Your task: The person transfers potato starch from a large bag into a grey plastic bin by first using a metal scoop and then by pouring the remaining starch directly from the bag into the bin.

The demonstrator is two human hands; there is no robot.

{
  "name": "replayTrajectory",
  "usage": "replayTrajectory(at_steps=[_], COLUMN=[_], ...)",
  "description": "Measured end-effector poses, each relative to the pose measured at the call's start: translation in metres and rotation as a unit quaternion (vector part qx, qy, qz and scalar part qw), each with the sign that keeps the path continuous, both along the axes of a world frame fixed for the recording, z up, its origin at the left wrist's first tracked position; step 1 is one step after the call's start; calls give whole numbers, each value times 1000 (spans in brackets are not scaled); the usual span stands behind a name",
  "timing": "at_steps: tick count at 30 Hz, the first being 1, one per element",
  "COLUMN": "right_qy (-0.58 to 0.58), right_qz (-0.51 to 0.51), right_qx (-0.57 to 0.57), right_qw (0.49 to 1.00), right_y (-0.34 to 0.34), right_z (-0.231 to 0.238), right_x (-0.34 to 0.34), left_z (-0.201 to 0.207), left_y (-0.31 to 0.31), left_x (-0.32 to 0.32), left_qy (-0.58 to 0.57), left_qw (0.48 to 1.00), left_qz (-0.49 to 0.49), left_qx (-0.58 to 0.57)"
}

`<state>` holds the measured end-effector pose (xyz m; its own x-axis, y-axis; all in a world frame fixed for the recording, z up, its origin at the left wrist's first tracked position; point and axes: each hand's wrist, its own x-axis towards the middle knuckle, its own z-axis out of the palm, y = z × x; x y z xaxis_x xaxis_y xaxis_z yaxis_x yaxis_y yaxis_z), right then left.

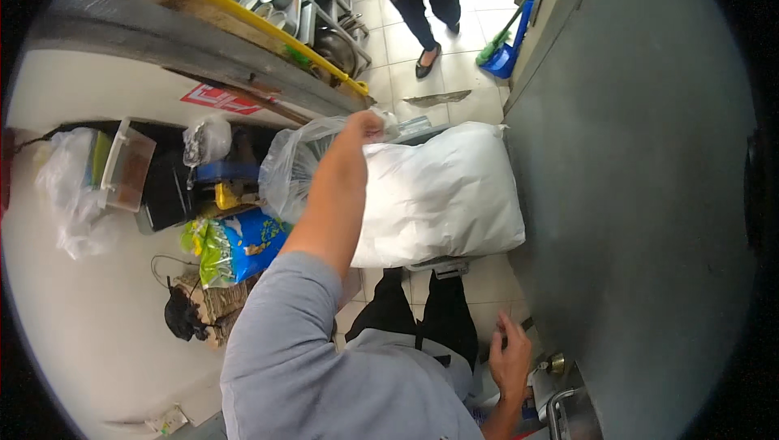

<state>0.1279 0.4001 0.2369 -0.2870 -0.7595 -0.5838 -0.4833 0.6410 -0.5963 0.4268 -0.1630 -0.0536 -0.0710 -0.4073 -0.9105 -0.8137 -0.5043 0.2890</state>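
Observation:
My left arm reaches forward, and my left hand (pixel 367 124) is closed at the gathered top of a clear plastic bag (pixel 284 168), just beyond the white sack's far left corner. What the bag holds is hard to make out through the film and behind my forearm. A large, full white sack (pixel 442 196) lies in front of me on a grey support, whose edge shows beneath it. My right hand (pixel 510 356) hangs low at my right side, fingers apart and holding nothing, near a metal door handle.
A grey door (pixel 641 180) stands close on the right. To the left are a blue-green package (pixel 243 245), a clear plastic box (pixel 130 166) and other bags. Ahead, another person (pixel 426 6) stands on the tiles near a blue dustpan (pixel 505 57). Metal shelving (pixel 320 2) holds kitchenware.

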Motion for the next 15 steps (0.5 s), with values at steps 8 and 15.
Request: replayTrajectory(at_steps=[8,15], right_qy=[-17,-24], right_qz=[-13,15], right_qx=[26,-16], right_qw=[999,999], right_y=[15,15], right_z=[-7,-8], right_x=[9,11], left_z=[16,16], left_y=[-12,6], left_x=[-2,46], left_qy=[-282,-218], left_qw=[836,916], left_qz=[-471,-309], left_qx=[16,-131])
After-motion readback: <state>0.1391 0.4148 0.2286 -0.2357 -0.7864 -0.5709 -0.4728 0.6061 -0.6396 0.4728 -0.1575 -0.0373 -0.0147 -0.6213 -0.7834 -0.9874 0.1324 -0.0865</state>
